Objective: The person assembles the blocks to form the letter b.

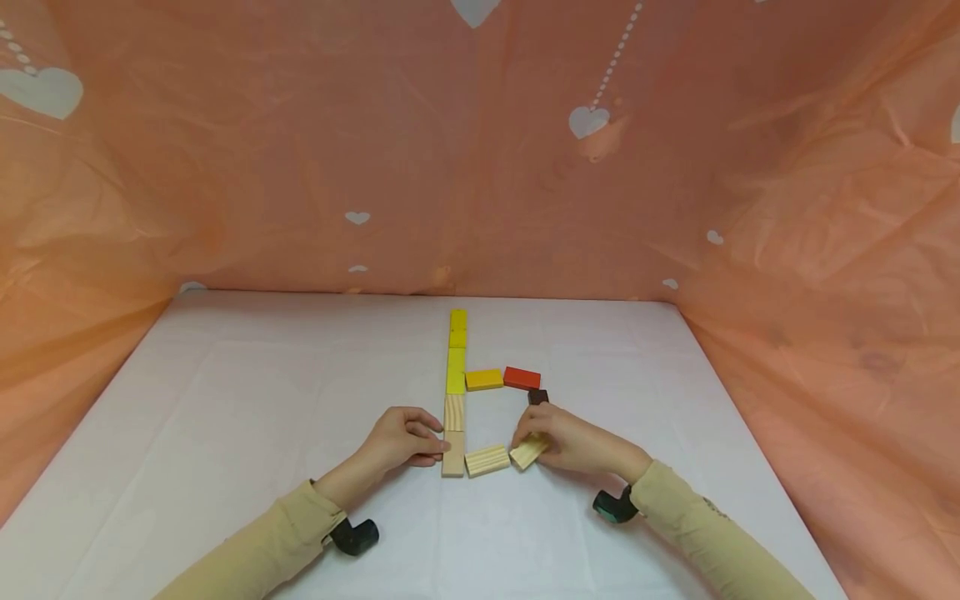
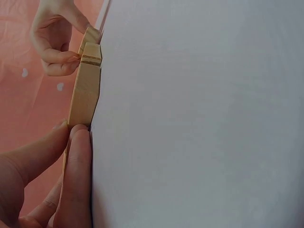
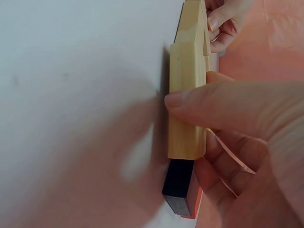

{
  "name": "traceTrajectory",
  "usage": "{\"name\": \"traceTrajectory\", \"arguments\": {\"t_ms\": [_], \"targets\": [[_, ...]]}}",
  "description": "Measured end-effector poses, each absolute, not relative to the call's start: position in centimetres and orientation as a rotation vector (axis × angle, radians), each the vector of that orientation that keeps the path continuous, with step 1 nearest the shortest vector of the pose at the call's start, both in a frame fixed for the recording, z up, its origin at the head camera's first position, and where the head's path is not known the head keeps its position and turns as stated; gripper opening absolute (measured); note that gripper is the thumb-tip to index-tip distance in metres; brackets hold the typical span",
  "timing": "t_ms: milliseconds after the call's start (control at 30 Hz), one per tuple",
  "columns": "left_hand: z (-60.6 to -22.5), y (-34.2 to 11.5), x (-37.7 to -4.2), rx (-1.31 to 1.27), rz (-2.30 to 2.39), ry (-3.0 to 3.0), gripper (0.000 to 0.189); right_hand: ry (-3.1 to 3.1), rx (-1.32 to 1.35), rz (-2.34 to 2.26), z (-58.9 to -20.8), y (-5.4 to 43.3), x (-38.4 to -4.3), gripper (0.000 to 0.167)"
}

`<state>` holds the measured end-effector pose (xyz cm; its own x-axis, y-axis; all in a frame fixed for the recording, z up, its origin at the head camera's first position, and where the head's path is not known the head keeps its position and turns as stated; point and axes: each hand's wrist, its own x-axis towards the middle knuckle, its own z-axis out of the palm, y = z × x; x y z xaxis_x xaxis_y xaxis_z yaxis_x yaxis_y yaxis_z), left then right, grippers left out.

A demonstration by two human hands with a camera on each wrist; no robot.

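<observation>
Yellow and plain wooden domino-like blocks form a straight column on the white tabletop. My left hand (image 1: 405,437) touches the left edge and top of the nearest plain block (image 1: 453,467), its fingers loosely bent. My right hand (image 1: 573,437) pinches a pale wooden block (image 3: 186,135), which slants on the right side of a loop of blocks. A grooved wooden block (image 1: 487,460) lies between that one and the column. Directly beyond the right fingers sits a dark block (image 1: 537,397), partly hidden. An orange-yellow block (image 1: 483,380) and a red block (image 1: 522,377) make the loop's far side.
The two yellow blocks (image 1: 457,350) stand at the column's far end, with a grained block (image 1: 453,412) nearer. Black camera mounts (image 1: 355,537) hang below both wrists. An orange curtain (image 1: 480,167) with white hearts borders the white table (image 1: 300,358).
</observation>
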<state>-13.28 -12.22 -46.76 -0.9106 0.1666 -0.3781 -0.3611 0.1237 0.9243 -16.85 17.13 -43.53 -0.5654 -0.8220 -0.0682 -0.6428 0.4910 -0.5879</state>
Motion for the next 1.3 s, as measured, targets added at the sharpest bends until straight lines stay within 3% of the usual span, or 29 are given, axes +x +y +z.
{"name": "traceTrajectory", "arguments": {"t_ms": [533, 1300], "targets": [[-46.78, -12.02, -13.07, -0.202, 1.829, 2.044, 0.029, 2.418, -1.261, -0.740, -43.77, 17.27, -16.94, 0.031], [-46.69, -12.01, -13.28, -0.199, 1.829, 2.032, 0.029, 2.419, -1.232, -0.800, -43.87, 17.46, -17.33, 0.034]]}}
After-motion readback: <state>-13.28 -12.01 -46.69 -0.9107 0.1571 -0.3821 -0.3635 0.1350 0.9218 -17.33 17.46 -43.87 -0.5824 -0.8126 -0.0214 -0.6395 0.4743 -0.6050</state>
